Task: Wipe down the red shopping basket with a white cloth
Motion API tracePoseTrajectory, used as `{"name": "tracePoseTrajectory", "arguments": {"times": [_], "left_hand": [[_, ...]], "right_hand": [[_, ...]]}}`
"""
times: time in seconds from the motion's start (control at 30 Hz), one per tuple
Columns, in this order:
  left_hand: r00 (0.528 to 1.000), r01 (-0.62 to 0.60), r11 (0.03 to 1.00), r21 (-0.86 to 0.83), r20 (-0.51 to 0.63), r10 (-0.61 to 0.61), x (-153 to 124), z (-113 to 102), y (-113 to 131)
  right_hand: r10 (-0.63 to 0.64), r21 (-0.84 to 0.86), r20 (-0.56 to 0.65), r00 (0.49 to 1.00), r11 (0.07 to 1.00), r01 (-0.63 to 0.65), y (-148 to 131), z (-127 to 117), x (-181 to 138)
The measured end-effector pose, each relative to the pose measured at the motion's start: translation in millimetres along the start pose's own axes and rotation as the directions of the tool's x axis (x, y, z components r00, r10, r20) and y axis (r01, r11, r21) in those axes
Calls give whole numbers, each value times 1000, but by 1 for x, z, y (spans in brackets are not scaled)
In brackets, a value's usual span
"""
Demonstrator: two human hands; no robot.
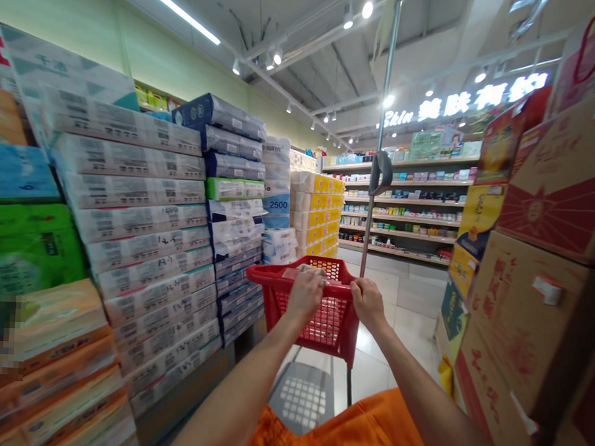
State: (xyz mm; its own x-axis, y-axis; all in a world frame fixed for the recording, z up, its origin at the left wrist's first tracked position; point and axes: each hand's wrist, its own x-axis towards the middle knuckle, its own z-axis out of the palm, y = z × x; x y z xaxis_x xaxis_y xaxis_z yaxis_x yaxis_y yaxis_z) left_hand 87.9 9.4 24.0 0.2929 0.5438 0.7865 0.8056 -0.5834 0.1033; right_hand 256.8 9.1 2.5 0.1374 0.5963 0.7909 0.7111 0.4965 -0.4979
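Observation:
A red plastic shopping cart with lattice sides stands straight ahead of me. My left hand is closed over its near rim, fingers wrapped round. Just beyond those knuckles lies something pale in the basket, partly covered by the hand and too small to name. On the right corner of the same rim, my right hand is closed too. Close beside it rises a thin metal pole with a grey loop partway up; its foot is hidden behind the hand.
Tall stacks of wrapped paper packs line the left side, with yellow-and-white packs farther on. Cardboard cartons are piled on the right. Pale tiled floor runs between them toward shelves of small goods.

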Motion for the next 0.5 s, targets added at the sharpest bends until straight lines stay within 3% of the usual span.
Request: {"name": "tracePoseTrajectory", "arguments": {"times": [0.1, 0.17, 0.23, 0.3, 0.37, 0.43, 0.5], "left_hand": [[986, -159, 986, -51, 31, 161, 3, 15, 28], [984, -165, 984, -68, 53, 169, 5, 10, 23], [995, -81, 995, -65, 52, 84, 5, -5, 0], [997, 77, 997, -18, 4, -76, 2, -21, -25], [986, 161, 986, 31, -48, -159, -3, -26, -36], [994, 99, 994, 40, -56, -96, -7, -19, -25], [998, -54, 998, 16, -24, 54, -9, -6, -1]], "right_hand": [[-22, -39, -49, 999, 999, 20, 0, 6, 3], [-29, -34, -82, 996, 999, 27, -1, 7, 2], [-39, -16, -91, 995, 999, 37, -1, 6, 0], [-40, 2, -95, 995, 999, 41, -2, 4, -1], [-32, 8, -106, 994, 999, 33, -2, 1, -3], [-31, 12, -112, 993, 999, 32, -1, -2, -3], [-36, 18, -105, 994, 999, 39, 0, -5, -2]]}}
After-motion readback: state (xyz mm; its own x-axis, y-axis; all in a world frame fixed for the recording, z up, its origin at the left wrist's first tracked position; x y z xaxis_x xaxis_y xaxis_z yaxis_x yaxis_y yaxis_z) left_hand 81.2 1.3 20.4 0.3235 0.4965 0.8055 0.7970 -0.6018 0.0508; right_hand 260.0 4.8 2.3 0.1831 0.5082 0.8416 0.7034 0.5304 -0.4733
